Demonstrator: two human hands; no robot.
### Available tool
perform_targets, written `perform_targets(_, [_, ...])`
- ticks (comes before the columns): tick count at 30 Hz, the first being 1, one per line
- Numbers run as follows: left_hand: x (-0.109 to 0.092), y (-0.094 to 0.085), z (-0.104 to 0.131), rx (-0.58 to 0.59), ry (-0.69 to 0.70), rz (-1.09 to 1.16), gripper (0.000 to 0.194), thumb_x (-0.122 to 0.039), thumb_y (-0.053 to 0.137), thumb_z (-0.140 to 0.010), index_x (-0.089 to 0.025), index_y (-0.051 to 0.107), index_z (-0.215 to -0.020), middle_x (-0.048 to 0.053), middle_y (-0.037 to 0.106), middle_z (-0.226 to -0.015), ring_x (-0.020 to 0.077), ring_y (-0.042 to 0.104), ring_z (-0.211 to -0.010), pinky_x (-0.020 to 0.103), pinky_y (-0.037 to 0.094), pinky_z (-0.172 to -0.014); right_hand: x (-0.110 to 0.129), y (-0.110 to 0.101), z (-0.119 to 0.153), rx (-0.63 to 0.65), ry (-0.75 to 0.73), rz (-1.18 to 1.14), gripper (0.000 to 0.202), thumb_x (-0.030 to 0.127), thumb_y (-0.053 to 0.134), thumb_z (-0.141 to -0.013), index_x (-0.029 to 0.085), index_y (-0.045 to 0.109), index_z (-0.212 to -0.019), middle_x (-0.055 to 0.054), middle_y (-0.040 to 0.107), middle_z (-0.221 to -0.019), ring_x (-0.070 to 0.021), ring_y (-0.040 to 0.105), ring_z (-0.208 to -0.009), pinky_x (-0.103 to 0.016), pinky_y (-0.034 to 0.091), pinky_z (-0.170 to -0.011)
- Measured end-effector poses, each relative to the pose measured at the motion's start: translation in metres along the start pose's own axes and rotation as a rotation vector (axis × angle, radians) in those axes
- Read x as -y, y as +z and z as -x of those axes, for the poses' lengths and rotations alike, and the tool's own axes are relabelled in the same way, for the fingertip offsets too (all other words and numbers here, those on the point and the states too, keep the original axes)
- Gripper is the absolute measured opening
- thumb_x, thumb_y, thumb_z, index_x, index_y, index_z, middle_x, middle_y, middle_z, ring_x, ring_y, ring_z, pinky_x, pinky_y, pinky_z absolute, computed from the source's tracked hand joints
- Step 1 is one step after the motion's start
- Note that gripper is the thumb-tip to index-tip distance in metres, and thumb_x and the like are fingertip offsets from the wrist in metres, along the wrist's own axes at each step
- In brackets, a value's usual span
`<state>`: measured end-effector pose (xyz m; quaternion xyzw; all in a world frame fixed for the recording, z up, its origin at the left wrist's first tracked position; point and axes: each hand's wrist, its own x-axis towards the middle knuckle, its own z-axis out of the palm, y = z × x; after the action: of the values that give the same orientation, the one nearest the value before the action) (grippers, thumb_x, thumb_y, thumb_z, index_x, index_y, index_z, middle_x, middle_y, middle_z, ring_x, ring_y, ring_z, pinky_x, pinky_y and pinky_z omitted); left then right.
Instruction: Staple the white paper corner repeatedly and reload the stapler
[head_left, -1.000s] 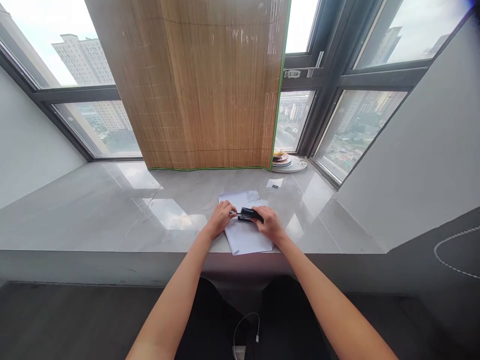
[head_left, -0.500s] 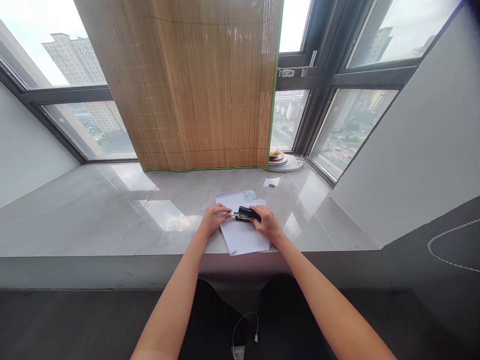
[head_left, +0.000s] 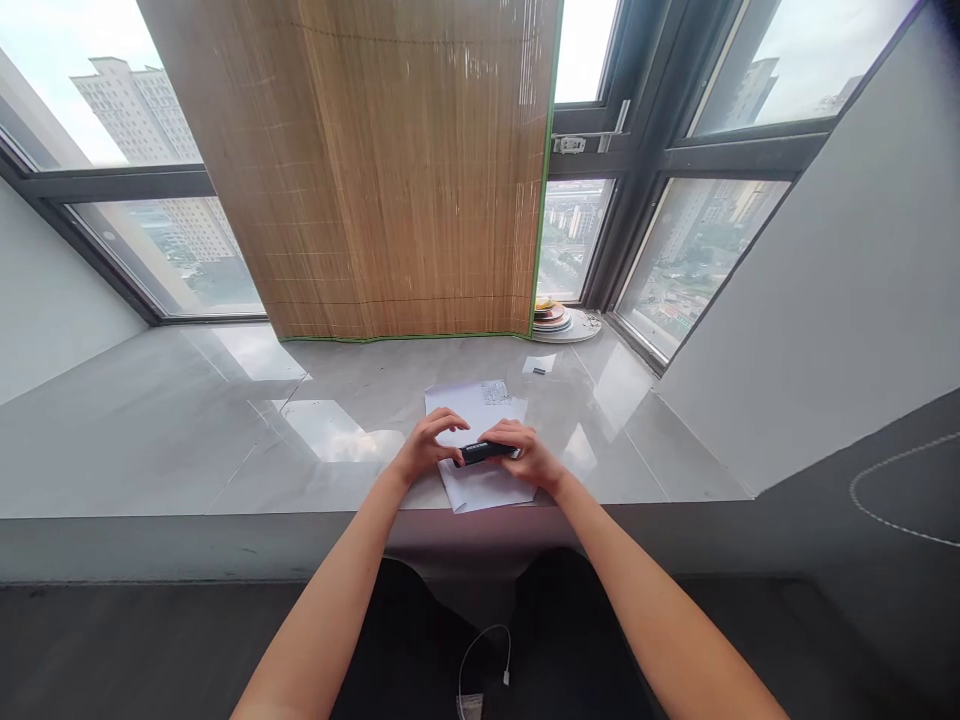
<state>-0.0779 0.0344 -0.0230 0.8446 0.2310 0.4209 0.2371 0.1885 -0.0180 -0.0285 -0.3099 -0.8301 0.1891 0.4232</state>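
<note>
Black oblong plastic stapler (head_left: 482, 453) sits over white rectangular paper (head_left: 487, 490); fingers of the right hand (head_left: 532, 456) grasp one end; whether the left hand (head_left: 426, 447) grips the other, I cannot tell.

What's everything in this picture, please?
stapler: 1, black, over the paper
paper: count unclear, white, on the sill
small strip: 1, dark grey, beyond the paper
plate-like stack: 1, mixed colours, window corner
blind: 1, brown, before window
window frames: several, dark, behind sill
sill: 1, grey, centre
walls: 2, white, either side
cords: 2, white, between legs; far right
buildings: several, pale, outside
floor: 1, dark, bottom
legs: 2, black-clad, bottom
left hand: 1, bare, by stapler's left end
right hand: 1, bare, fingers holding stapler
</note>
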Motion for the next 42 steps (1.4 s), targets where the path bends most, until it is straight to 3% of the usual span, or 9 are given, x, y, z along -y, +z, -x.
perform_targets(8, [-0.003,0.0,0.0,-0.017,-0.075,-0.063,0.05,-0.065,0.088,-0.081,-0.024,0.077,-0.107,0.007,0.07,-0.104,0.024,0.066,-0.099,0.039,0.055,-0.091,-0.008,0.006,0.0,-0.069,0.065,0.089,0.035,0.021,0.083,-0.087,0.025,0.077,-0.122,-0.005,0.081,-0.107,-0.0246,0.073,-0.097,-0.043,0.048,-0.095])
perform_targets(12, [-0.004,-0.001,0.0,-0.058,-0.129,-0.075,0.048,-0.065,0.086,-0.085,-0.024,0.077,-0.107,0.009,0.071,-0.107,0.0248,0.066,-0.103,0.039,0.055,-0.095,-0.006,0.005,0.001,-0.101,0.104,0.177,0.031,0.022,0.079,-0.092,0.027,0.078,-0.122,-0.005,0.082,-0.11,-0.0256,0.074,-0.102,-0.045,0.048,-0.1])
perform_targets(16, [0.003,0.001,-0.011,-0.168,-0.26,-0.2,0.023,-0.045,0.067,-0.104,-0.023,0.075,-0.105,0.008,0.072,-0.106,0.0234,0.066,-0.101,0.039,0.054,-0.097,-0.006,0.0,0.0,-0.426,0.253,0.255,0.032,0.024,0.066,-0.097,0.025,0.075,-0.127,-0.011,0.075,-0.124,-0.0284,0.071,-0.115,-0.046,0.051,-0.104])
perform_targets(19, [0.014,0.006,-0.033,-0.111,-0.335,-0.369,0.013,-0.028,0.065,-0.103,-0.022,0.076,-0.106,0.009,0.071,-0.11,0.0259,0.067,-0.106,0.041,0.053,-0.1,-0.011,-0.005,0.0,-0.74,0.415,0.367,0.033,0.029,0.058,-0.101,0.022,0.071,-0.13,-0.015,0.072,-0.126,-0.0312,0.068,-0.118,-0.048,0.052,-0.104])
perform_targets(22, [0.028,0.015,-0.064,-0.02,-0.376,-0.477,0.02,-0.019,0.058,-0.104,-0.021,0.078,-0.101,0.011,0.072,-0.113,0.0289,0.066,-0.111,0.042,0.052,-0.098,-0.015,-0.009,0.001,-0.874,0.541,0.446,0.036,0.031,0.054,-0.102,0.02,0.068,-0.133,-0.017,0.072,-0.126,-0.0353,0.065,-0.12,-0.054,0.049,-0.107])
perform_targets(26, [0.049,0.03,-0.091,0.025,-0.501,-0.532,0.018,-0.014,0.061,-0.101,-0.019,0.078,-0.1,0.015,0.073,-0.117,0.033,0.065,-0.116,0.044,0.049,-0.101,-0.016,-0.01,0.0,-0.868,0.563,0.416,0.039,0.033,0.055,-0.101,0.02,0.068,-0.135,-0.018,0.072,-0.129,-0.0372,0.063,-0.121,-0.056,0.046,-0.109])
perform_targets(30, [0.071,0.037,-0.093,0.019,-0.493,-0.587,0.013,-0.014,0.062,-0.1,-0.019,0.074,-0.099,0.017,0.073,-0.116,0.0344,0.065,-0.115,0.046,0.047,-0.102,-0.017,-0.009,0.0,-0.813,0.52,0.399,0.037,0.031,0.057,-0.1,0.021,0.07,-0.133,-0.017,0.073,-0.126,-0.0363,0.064,-0.121,-0.056,0.046,-0.109])
perform_targets(38, [0.094,0.017,-0.086,0.026,-0.486,-0.329,0.018,-0.022,0.054,-0.101,-0.026,0.071,-0.1,0.004,0.076,-0.092,0.0219,0.062,-0.078,0.032,0.041,-0.069,-0.026,-0.016,0.003,-0.802,0.497,0.394,0.037,0.028,0.06,-0.099,0.021,0.071,-0.134,-0.015,0.073,-0.125,-0.0328,0.067,-0.118,-0.05,0.051,-0.108])
perform_targets(42, [0.091,0.014,-0.085,0.012,-0.479,-0.243,0.017,-0.024,0.056,-0.1,-0.026,0.073,-0.099,0.002,0.075,-0.084,0.019,0.059,-0.07,0.03,0.039,-0.066,-0.032,-0.022,0.008,-0.811,0.539,0.506,0.039,0.027,0.059,-0.096,0.022,0.075,-0.132,-0.014,0.075,-0.12,-0.0339,0.067,-0.114,-0.05,0.051,-0.103])
